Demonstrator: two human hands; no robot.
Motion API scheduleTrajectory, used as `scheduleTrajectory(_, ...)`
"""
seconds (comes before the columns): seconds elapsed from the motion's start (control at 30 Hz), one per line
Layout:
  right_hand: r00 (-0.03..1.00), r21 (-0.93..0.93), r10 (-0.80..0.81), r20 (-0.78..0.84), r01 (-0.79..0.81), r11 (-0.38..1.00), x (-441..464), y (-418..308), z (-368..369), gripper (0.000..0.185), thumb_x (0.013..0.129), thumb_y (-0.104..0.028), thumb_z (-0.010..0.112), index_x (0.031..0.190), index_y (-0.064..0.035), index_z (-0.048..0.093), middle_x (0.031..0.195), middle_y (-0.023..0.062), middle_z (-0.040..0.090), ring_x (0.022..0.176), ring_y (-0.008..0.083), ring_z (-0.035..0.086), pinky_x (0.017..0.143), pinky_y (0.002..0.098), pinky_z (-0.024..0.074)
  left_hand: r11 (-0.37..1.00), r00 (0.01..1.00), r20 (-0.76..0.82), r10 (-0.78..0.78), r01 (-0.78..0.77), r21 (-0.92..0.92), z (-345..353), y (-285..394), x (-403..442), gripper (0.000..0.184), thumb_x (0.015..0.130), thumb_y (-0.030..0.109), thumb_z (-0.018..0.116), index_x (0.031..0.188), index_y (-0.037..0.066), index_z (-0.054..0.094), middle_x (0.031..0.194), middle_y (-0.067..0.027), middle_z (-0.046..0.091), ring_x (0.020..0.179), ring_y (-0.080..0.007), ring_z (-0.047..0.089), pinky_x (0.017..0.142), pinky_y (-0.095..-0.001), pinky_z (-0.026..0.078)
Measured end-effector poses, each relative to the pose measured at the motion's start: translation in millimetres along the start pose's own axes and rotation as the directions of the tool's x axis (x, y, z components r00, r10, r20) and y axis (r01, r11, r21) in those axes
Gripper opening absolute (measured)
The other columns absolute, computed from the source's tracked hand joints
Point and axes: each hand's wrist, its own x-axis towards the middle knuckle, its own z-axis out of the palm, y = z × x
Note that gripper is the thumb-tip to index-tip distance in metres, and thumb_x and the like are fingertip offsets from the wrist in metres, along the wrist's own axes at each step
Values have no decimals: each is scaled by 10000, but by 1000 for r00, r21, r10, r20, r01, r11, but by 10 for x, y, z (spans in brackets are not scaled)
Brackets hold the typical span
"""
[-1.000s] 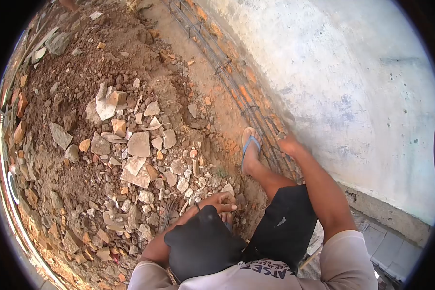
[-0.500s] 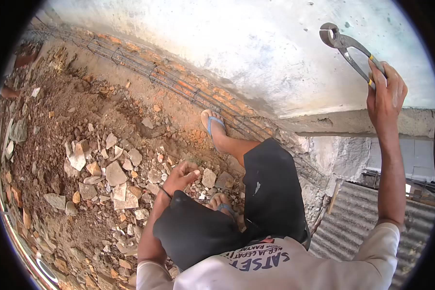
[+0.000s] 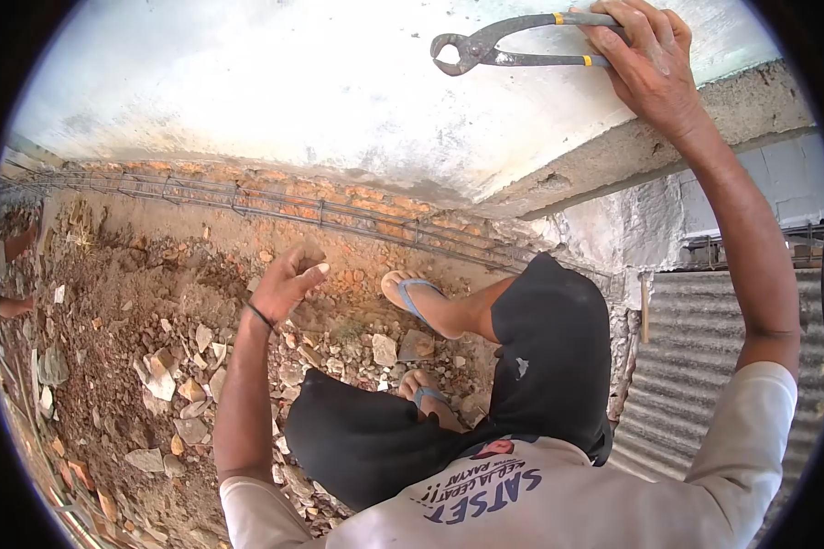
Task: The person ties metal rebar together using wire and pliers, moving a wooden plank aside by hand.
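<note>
Up against the pale wall, my right hand (image 3: 648,62) is closed around the grey handles of a pair of pincers (image 3: 474,51). The pincers have yellow bands on the handles, which stand apart, and a gap shows between the jaws. My left hand (image 3: 288,285) hangs over the rubble in front of my knee, with a dark band at the wrist. Its fingers are loosely bent and the thumb stands away from them; nothing shows in it. Beyond both hands, a long rebar cage (image 3: 320,216) lies along the foot of the wall.
Broken stones and tile pieces (image 3: 160,380) cover the loose soil at left. A concrete ledge (image 3: 632,146) juts from the wall, above corrugated roofing (image 3: 705,357) at right. My sandalled feet (image 3: 418,297) rest on rough ground. Another person's limbs (image 3: 14,306) show at the far left edge.
The view has turned. My right hand with the pincers has moved up and left in the picture, and the pincers now lie nearly level. My left hand has risen, farther from my knee.
</note>
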Motion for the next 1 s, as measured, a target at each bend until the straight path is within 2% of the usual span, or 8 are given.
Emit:
scheduleTrajectory(0.1, 988, -12, -2, -157, 0, 1000, -1, 18, 91, 151, 708, -114, 672, 844, -145, 614, 1080, 76, 554, 1028, 292, 513, 833, 455, 358, 991, 997, 28, 76, -78, 105, 23, -217, 172, 339, 926, 318, 670, 1065, 13, 611, 971, -61, 655, 846, -142, 591, 754, -301, 486)
scheduleTrajectory(0.2, 1000, -43, -17, 20, 18, 999, 13, 18, -24, 141, 690, -112, 675, 813, -129, 610, 1069, 77, 559, 1009, 297, 533, 846, 466, 381, 999, 998, 45, 40, -40, 3, 59, -325, 245, 318, 927, 307, 666, 1032, 11, 617, 955, -53, 647, 859, -139, 586, 763, -306, 481)
scheduleTrajectory(0.27, 992, -8, 94, 89, -94, 996, -125, 19, 104, 442, 786, -114, 731, 1205, -206, 626, 1285, -9, 526, 1279, 197, 442, 1041, 405, 291, 999, 998, 56, 19, -22, 48, 94, -268, 292, 317, 925, 306, 666, 1035, 13, 615, 943, -45, 636, 868, -139, 579, 771, -304, 477)
scheduleTrajectory(0.33, 996, -2, 57, 66, -57, 998, -90, 33, -30, 258, 814, -154, 698, 1061, -217, 656, 1182, -7, 565, 1173, 164, 516, 1020, 426, 341, 998, 996, 77, 47, -44, -41, 19, -441, 317, 282, 925, 288, 655, 1017, 25, 607, 905, -29, 627, 855, -123, 572, 765, -297, 474)
scheduleTrajectory(0.6, 986, -41, 111, 124, -106, 994, -610, 333, -199, 164, 865, -247, 648, 1027, -256, 671, 1155, -16, 554, 1194, 160, 511, 1159, 490, 245, 983, 999, -27, -19, 14, -183, -547, -405, 195, 211, 916, 212, 678, 1021, 50, 594, 878, -21, 630, 798, -113, 593, 726, -302, 484)
scheduleTrajectory(0.8, 992, -53, 122, 6, -122, 991, -632, 269, -84, 343, 775, -183, 712, 1110, -249, 675, 1189, -26, 561, 1221, 165, 511, 1141, 434, 290, 992, 997, 50, -50, 44, 121, -253, -98, 642, 283, 914, 282, 679, 1025, 34, 600, 922, -52, 631, 840, -150, 568, 721, -332, 483)
scheduleTrajectory(0.87, 996, -55, 72, 50, -69, 996, -704, 315, -63, 486, 801, -151, 716, 1270, -241, 627, 1264, -17, 544, 1260, 182, 483, 1148, 420, 316, 921, 989, 105, -101, 53, 385, 108, 184, 921, 364, 904, 314, 665, 1104, 14, 614, 976, -142, 660, 943, -257, 628, 792, -394, 507)
scheduleTrajectory(1.0, 995, -88, 58, 83, -51, 995, -696, 323, -105, 483, 839, -129, 690, 1304, -224, 601, 1311, 16, 537, 1268, 226, 505, 1133, 422, 373, 597, 889, 417, -188, -233, 768, 788, -148, 1887, 373, 899, 344, 641, 1042, 0, 670, 969, -169, 690, 892, -275, 666, 756, -421, 526)
